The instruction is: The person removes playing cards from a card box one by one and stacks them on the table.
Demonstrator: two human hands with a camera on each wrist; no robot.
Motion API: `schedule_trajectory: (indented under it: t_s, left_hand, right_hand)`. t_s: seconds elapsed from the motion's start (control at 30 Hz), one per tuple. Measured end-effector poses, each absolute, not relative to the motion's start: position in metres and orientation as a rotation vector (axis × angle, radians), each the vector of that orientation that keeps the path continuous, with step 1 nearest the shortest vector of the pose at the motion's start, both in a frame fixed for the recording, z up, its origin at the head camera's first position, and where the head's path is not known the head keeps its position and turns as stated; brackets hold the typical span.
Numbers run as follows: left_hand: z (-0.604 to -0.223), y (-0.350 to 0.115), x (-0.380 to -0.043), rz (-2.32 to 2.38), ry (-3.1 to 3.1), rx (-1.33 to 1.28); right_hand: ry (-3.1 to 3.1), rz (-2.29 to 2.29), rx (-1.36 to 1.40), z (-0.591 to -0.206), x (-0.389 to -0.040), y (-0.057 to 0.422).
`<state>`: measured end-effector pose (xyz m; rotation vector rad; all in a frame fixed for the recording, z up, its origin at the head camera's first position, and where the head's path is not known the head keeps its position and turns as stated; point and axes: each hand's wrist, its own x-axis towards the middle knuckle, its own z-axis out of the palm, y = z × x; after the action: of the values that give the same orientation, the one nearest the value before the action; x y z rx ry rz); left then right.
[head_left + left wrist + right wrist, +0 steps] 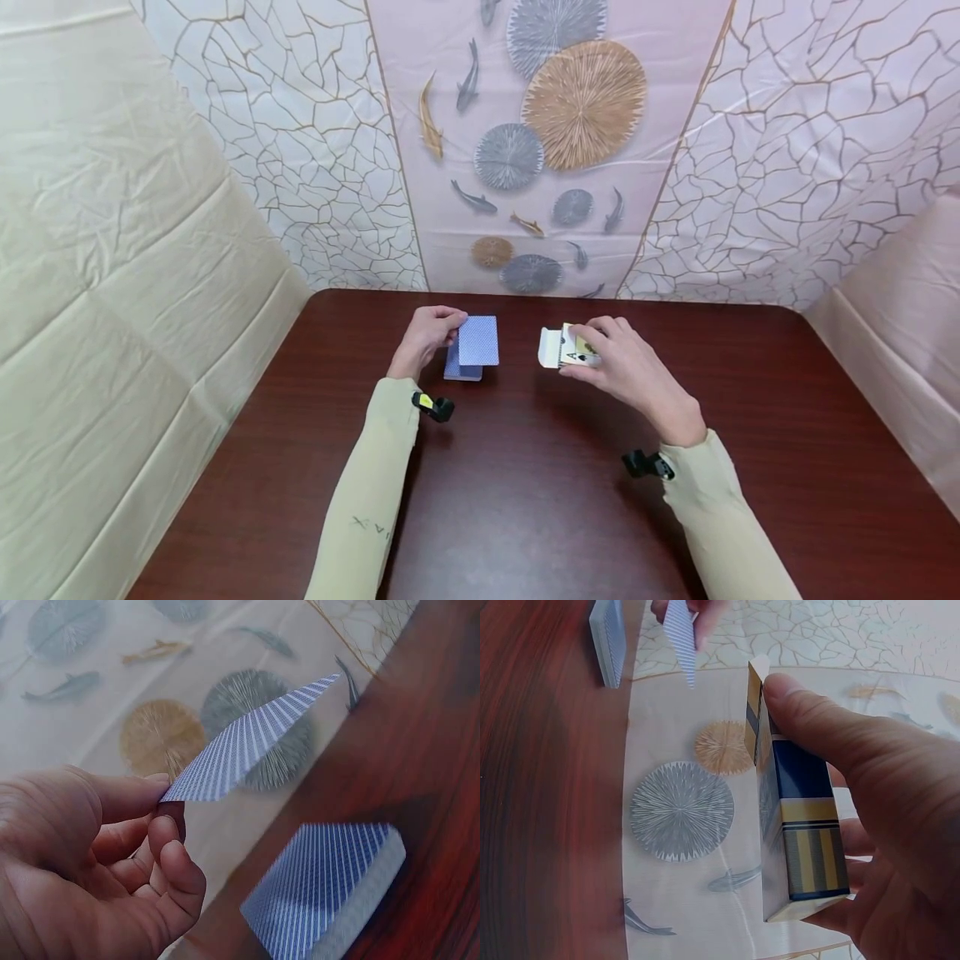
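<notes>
My left hand [427, 337] pinches a single blue-backed playing card [478, 340] by one edge, between thumb and index finger. Below that card lies a stack of blue-backed playing cards [322, 885] on the table, partly covered by it in the head view. My right hand [618, 362] grips a playing card box [806, 817], striped in navy, gold and grey, between thumb and fingers. The box's white flap [549, 347] stands open towards the left. A white face with an A and black spade shows beside the flap; whether it is a card or print I cannot tell.
Both hands are over the far part of a dark red-brown table [517, 500]. Behind its far edge hangs a patterned cloth [442, 217] with fish and round leaves. Pale padded panels [150, 275] flank the table. Each wrist carries a small black camera [648, 465].
</notes>
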<state>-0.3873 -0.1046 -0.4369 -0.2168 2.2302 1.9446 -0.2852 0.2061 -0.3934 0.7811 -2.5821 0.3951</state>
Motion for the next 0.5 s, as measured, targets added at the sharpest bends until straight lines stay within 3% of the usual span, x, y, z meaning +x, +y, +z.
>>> schedule_trajectory:
  t_s: [0.5]
  left_hand:
    - [-0.455, -0.114, -0.398, 1.822, 2.301, -0.275]
  right_hand:
    - [-2.583, 0.399, 0.782, -0.395, -0.285, 0.205]
